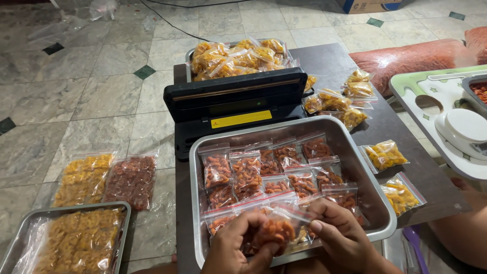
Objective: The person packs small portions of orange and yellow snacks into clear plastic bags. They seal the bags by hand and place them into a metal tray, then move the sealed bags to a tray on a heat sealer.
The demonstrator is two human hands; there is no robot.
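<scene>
Both hands low at near edge of steel tray (pixel 381 213), w/ the tray as ref for all below. Left hand (pixel 238 243) and right hand (pixel 342 236) close together, both pinched on one small clear bag of orange snack curls (pixel 276 229); bag held just above tray's near end, fingers of each hand closed on it, right thumb on bag's top edge. Inside tray: approx. a dozen more sealed bags of reddish-orange curls (pixel 247 172), packed side by side, some overlapping. Directly behind tray, touching or nearly so: black sealer machine w/ yellow label strip (pixel 233 104), lid down. Behind that, a 2nd steel tray heaped w/ yellow snack bags (pixel 238 58). Right of tray, on dark table (pixel 431 177): two loose yellow bags (pixel 385 155), more yellow bags further back. Far right: white-green tray w/ a white scale (pixel 464 129). Left of tray, on marble floor: large yellow bag and large reddish bag (pixel 132 180) side by side; a third tray w/ yellow curls (pixel 76 238) near them.
</scene>
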